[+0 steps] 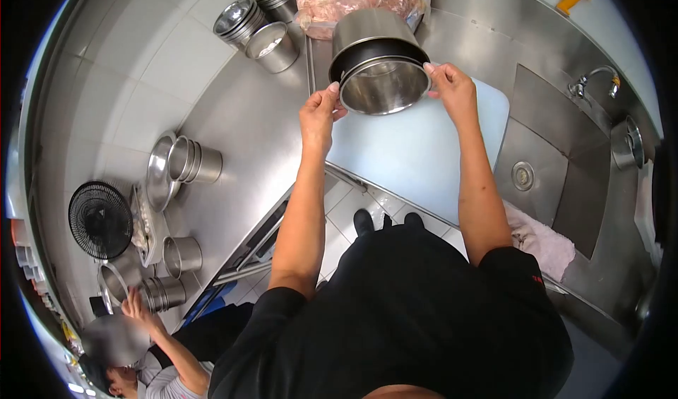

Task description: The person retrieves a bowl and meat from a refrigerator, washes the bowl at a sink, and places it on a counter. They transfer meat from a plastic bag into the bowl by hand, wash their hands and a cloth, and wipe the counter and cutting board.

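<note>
A round steel pot [385, 92] is held by its rim between both hands, its open mouth tilted toward me. My left hand [323, 111] pinches the left side of the rim, and my right hand [448, 85] pinches the right side. Directly behind it, a black-rimmed metal pot [374, 28] lies close against it; whether the two are nested is hard to tell. Beneath them is a white cutting board [409, 155]. Bags of raw meat [360, 0] rest at the board's far end.
On the right is a sink [524, 152] with a faucet [597, 78] and a pink towel [540, 243]. Steel containers [272, 48] stand at the back left, more pots [194, 160] at the left, beside a black basket [100, 219]. Another person's hand [141, 313] is at lower left.
</note>
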{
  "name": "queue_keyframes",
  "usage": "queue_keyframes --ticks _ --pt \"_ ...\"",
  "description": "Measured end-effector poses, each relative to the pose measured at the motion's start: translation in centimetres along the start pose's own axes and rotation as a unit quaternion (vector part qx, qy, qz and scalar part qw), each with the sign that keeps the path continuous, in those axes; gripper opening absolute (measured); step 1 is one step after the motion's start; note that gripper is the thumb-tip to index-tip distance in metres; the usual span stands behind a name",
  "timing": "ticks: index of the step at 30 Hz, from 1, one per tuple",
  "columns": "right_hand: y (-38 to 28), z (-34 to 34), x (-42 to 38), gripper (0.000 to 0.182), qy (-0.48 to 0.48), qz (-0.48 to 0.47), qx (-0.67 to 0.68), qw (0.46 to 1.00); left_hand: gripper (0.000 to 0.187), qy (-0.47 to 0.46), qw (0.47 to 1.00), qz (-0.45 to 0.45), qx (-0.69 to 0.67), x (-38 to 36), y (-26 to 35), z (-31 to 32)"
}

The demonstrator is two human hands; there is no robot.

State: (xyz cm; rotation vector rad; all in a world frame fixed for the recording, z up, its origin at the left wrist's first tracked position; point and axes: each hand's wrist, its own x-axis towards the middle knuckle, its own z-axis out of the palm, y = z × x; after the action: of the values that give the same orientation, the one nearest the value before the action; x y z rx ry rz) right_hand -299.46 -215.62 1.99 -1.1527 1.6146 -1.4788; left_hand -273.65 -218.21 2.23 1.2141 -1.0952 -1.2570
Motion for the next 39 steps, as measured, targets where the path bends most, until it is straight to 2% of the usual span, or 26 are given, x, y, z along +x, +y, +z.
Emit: queue_keyframes --ticks 4,7,27,39 --pt "-0.4 -2.0 2.3 0.037 -0.114 0.061 0.01 0.992 0.035 -0.011 0.999 -0.013 0.05 0.4 1.1 0.3" --pt "-0.4 -2.2 3.2 0.037 -0.139 0.093 0.015 0.986 0.036 -0.01 0.998 -0.009 0.054 0.7 1.5 0.9" --pt "1.7 -1.6 4.5 0.048 -0.136 0.036 0.015 0.99 0.041 0.009 0.998 0.017 0.062 1.0 0.6 2.6" --pt "2.4 -1.6 4.3 0.05 -0.137 0.048 -0.002 0.989 0.047 0.016 0.996 0.029 0.08 1.2 0.3 2.9"
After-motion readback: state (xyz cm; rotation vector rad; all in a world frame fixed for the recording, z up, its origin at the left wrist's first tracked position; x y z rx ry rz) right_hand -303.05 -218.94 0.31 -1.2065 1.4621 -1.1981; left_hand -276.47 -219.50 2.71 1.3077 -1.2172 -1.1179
